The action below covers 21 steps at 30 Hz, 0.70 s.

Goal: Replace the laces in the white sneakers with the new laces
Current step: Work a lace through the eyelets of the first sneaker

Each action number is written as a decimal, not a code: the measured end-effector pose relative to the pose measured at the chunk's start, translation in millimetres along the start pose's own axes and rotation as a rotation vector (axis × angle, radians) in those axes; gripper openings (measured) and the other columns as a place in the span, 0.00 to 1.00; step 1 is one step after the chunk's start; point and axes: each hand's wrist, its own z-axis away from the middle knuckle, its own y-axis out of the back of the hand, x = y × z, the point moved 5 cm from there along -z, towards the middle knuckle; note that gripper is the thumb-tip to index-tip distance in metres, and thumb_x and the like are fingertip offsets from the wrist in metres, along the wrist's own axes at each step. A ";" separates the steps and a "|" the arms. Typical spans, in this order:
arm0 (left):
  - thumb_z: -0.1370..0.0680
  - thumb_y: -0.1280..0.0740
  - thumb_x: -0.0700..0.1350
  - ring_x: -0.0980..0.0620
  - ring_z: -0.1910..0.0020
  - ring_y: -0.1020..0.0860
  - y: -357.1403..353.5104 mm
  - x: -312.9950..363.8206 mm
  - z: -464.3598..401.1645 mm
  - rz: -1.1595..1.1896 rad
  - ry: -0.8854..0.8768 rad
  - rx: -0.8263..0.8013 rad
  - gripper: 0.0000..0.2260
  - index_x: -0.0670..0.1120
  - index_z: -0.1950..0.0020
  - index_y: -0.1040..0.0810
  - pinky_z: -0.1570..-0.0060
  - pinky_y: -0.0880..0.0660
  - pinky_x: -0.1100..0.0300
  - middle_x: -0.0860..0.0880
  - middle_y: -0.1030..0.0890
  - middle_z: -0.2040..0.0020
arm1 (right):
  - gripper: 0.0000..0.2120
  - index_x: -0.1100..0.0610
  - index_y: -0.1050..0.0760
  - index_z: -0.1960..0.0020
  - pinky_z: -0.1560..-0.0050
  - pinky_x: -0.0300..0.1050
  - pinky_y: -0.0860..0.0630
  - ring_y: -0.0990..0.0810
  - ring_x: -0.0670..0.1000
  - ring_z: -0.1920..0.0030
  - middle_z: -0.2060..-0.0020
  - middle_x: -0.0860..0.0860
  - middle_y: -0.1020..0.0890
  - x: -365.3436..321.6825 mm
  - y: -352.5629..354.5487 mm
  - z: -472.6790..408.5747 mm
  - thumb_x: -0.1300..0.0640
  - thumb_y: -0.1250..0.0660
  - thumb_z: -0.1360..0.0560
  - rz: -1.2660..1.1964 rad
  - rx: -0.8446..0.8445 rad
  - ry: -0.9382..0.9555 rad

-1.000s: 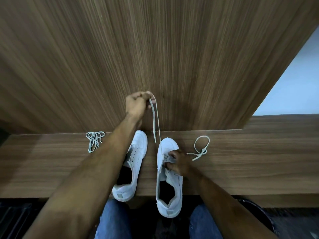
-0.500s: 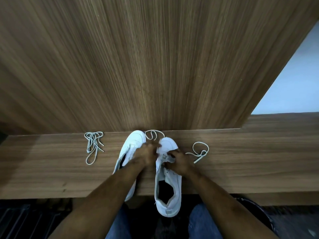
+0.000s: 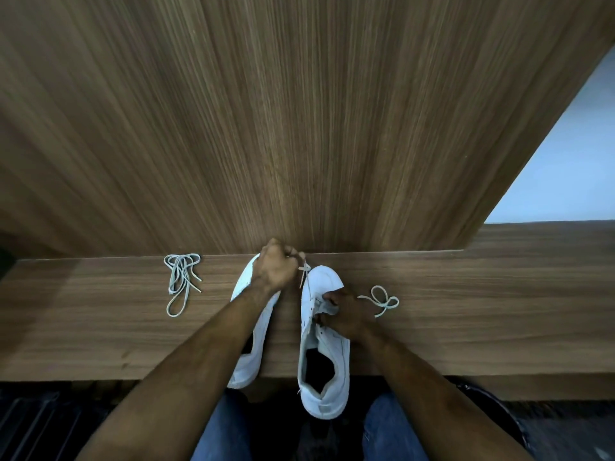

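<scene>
left hand (image 3: 274,266) fisted on lace (image 3: 303,271) — above the shoe toes | right hand (image 3: 346,316) pinches right shoe (image 3: 324,341) at the eyelets | left shoe (image 3: 248,327) under left forearm | spare laces (image 3: 181,282) left — loop (image 3: 381,301) right, on shelf (image 3: 466,311)

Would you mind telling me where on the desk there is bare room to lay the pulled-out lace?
Bare desk lies right of the looped lace, and left of the bundled lace. It is crowded in the middle, around both sneakers and the hands.
</scene>
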 end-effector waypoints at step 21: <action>0.22 0.32 0.45 0.56 0.82 0.33 71.7 60.1 12.3 0.785 0.158 -0.013 0.09 0.41 0.60 0.23 0.72 0.28 0.61 0.52 0.32 0.79 | 0.14 0.58 0.24 0.64 0.75 0.39 0.30 0.26 0.47 0.75 0.73 0.54 0.24 -6.3 66.5 15.9 0.71 0.41 0.25 -0.531 0.010 -0.305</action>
